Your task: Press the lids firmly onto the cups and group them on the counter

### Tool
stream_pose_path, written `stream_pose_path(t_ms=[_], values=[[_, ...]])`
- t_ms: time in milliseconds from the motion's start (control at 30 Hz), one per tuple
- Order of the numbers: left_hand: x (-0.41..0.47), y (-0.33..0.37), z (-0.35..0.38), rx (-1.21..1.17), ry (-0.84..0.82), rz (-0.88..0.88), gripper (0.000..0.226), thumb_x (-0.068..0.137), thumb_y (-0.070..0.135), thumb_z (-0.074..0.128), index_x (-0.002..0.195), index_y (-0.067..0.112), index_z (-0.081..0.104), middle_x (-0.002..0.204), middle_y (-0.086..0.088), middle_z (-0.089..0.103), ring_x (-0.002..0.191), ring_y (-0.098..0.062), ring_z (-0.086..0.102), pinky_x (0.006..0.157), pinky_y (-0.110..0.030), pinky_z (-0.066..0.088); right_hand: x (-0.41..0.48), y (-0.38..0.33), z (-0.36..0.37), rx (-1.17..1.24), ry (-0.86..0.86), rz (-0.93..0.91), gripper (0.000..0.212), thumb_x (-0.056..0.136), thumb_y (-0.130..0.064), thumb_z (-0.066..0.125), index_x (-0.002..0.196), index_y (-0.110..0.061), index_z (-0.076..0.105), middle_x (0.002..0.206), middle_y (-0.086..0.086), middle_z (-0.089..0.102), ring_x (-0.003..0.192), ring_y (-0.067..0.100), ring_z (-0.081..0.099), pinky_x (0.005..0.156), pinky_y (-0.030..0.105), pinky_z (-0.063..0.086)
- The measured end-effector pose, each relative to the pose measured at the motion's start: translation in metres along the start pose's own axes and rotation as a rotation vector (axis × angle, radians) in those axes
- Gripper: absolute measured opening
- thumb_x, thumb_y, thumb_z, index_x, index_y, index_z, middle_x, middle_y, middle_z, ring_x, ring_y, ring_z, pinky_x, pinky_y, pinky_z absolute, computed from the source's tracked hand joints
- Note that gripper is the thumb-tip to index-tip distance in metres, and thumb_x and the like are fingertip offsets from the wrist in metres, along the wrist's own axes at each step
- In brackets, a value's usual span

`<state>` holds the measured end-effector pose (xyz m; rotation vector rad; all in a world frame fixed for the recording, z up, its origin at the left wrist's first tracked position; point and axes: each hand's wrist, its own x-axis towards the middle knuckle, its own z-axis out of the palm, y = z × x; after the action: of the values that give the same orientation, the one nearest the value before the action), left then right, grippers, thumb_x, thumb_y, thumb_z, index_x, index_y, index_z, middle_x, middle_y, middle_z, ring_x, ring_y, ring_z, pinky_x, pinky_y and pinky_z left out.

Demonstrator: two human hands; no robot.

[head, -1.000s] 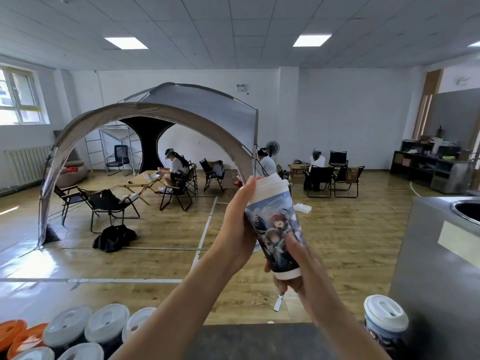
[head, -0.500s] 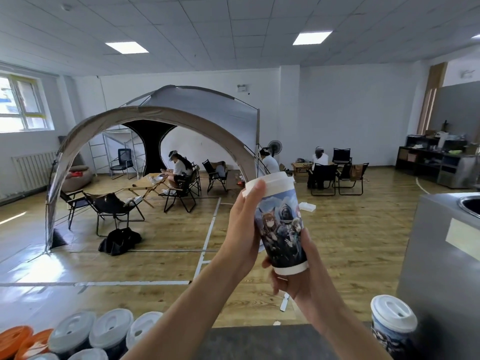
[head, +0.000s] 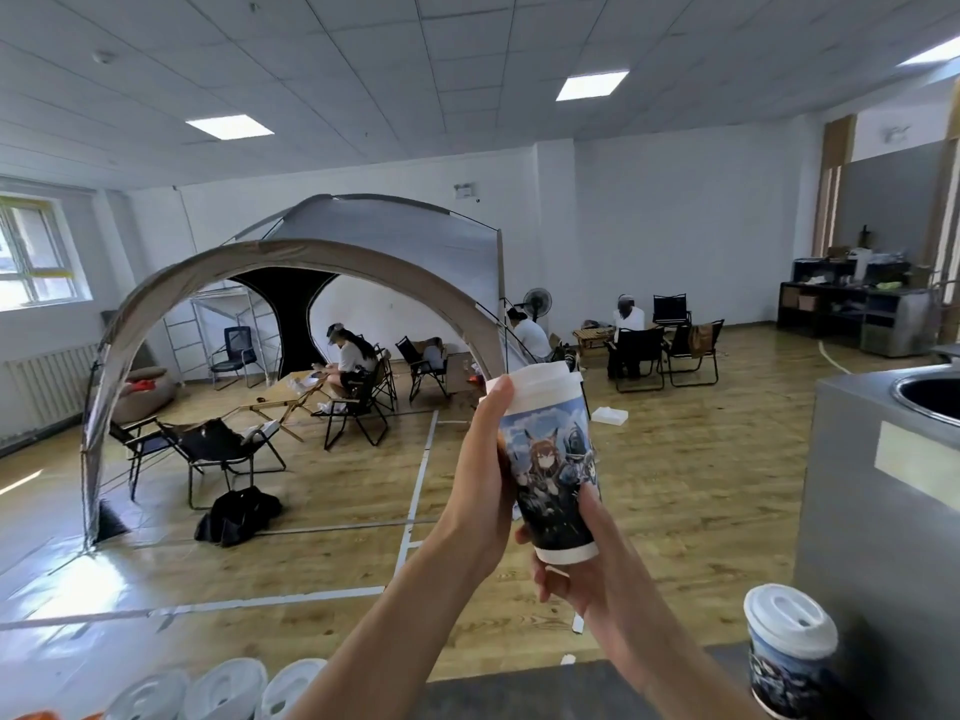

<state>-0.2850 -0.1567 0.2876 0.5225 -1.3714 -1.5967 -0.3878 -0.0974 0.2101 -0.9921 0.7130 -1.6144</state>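
Cup [head: 553, 459], white lid [head: 537, 380] on, clamped in both grips: left hand [head: 475, 491] high, right hand [head: 589, 584] at base.

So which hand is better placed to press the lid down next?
Probably the left hand: it reaches up to the lid rim, while the right hand holds the cup near its base.

- Dark grey surface [head: 519, 693] ran along the bottom edge of the view, only a strip of it in frame.
- One printed cup with a white lid [head: 789, 662] stood upright at the surface's right end, just beside a steel cabinet [head: 883, 511].
- Cluster of white-lidded cups [head: 223, 691] sat at lower left, packed touching, bases out of frame.
- Orange lids [head: 41, 715] just showed at the far left.
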Motion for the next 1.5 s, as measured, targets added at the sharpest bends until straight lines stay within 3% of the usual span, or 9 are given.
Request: stream_pose_path(t_ms=[200,600,733,967,1067,1133,1200,1333,1500], values=[[0.0,-0.001,-0.001,-0.05,0.023,-0.018,0.054,0.08,0.062,0.054,0.1,0.018,0.079,0.097,-0.01,0.078,0.083,-0.021,0.075,0.086,-0.04,0.053,0.0,-0.001,0.002,-0.007,-0.006,0.013,0.107,0.051,-0.076,0.083,0.119,0.003,0.062,0.092,0.024,0.068,0.059,0.024,0.056,0.051,0.032,0.048],[-0.005,-0.001,-0.002,-0.096,0.076,-0.021,0.065,0.07,0.049,0.065,0.122,0.01,0.07,0.113,-0.016,0.076,0.094,-0.03,0.073,0.08,-0.037,0.059,-0.006,0.001,0.0,-0.114,0.049,-0.026,0.102,0.058,-0.077,0.08,0.124,-0.001,0.06,0.094,0.021,0.068,0.063,0.023,0.058,0.054,0.031,0.05],[-0.005,-0.007,-0.002,-0.083,0.114,0.016,0.084,0.061,0.058,0.073,0.127,0.005,0.067,0.112,-0.019,0.075,0.091,-0.03,0.073,0.076,-0.037,0.061,-0.008,0.002,-0.001,-0.123,0.039,-0.018,0.101,0.06,-0.078,0.077,0.123,-0.002,0.061,0.093,0.02,0.068,0.063,0.023,0.058,0.054,0.03,0.05],[-0.002,-0.012,0.003,0.031,0.249,0.036,0.097,0.054,0.063,0.083,0.13,0.008,0.06,0.111,-0.014,0.077,0.098,-0.03,0.076,0.081,-0.039,0.06,-0.014,0.002,-0.004,-0.096,0.095,-0.049,0.1,0.063,-0.074,0.079,0.129,-0.003,0.056,0.098,0.027,0.067,0.064,0.031,0.062,0.052,0.034,0.051],[-0.004,-0.012,0.004,-0.027,0.146,0.001,0.09,0.063,0.062,0.081,0.132,0.008,0.06,0.117,-0.017,0.074,0.103,-0.031,0.074,0.09,-0.042,0.06,-0.015,-0.001,-0.005,-0.012,0.017,0.008,0.092,0.059,-0.076,0.08,0.118,-0.006,0.066,0.086,0.025,0.066,0.053,0.025,0.057,0.049,0.032,0.05],[-0.007,-0.008,0.004,-0.135,0.064,-0.041,0.077,0.073,0.058,0.075,0.129,0.007,0.065,0.114,-0.017,0.074,0.099,-0.029,0.074,0.087,-0.039,0.061,-0.015,-0.004,-0.005,0.06,-0.055,0.08,0.081,0.055,-0.077,0.08,0.103,-0.011,0.075,0.079,0.021,0.065,0.049,0.023,0.054,0.047,0.03,0.048],[-0.006,-0.008,0.003,-0.163,0.061,-0.039,0.08,0.07,0.057,0.076,0.129,0.005,0.065,0.111,-0.019,0.074,0.097,-0.032,0.071,0.083,-0.038,0.061,-0.016,-0.003,-0.005,0.082,-0.086,0.097,0.079,0.057,-0.076,0.08,0.105,-0.013,0.076,0.083,0.021,0.065,0.052,0.023,0.055,0.048,0.032,0.049],[-0.007,-0.012,0.006,-0.13,0.103,0.081,0.075,0.065,0.048,0.081,0.12,0.001,0.062,0.079,-0.007,0.071,0.074,-0.023,0.069,0.078,-0.039,0.06,-0.015,-0.003,-0.005,0.093,-0.042,0.061,0.078,0.059,-0.075,0.08,0.106,-0.013,0.076,0.084,0.019,0.064,0.053,0.024,0.057,0.047,0.032,0.05],[-0.01,-0.011,0.008,-0.114,0.122,0.052,0.082,0.064,0.057,0.083,0.125,0.004,0.064,0.086,-0.011,0.073,0.078,-0.025,0.07,0.083,-0.041,0.06,-0.019,-0.008,-0.004,0.088,-0.044,0.119,0.066,0.089,-0.064,0.041,0.108,-0.008,0.07,0.08,0.019,0.063,0.047,0.021,0.055,0.042,0.028,0.047]])
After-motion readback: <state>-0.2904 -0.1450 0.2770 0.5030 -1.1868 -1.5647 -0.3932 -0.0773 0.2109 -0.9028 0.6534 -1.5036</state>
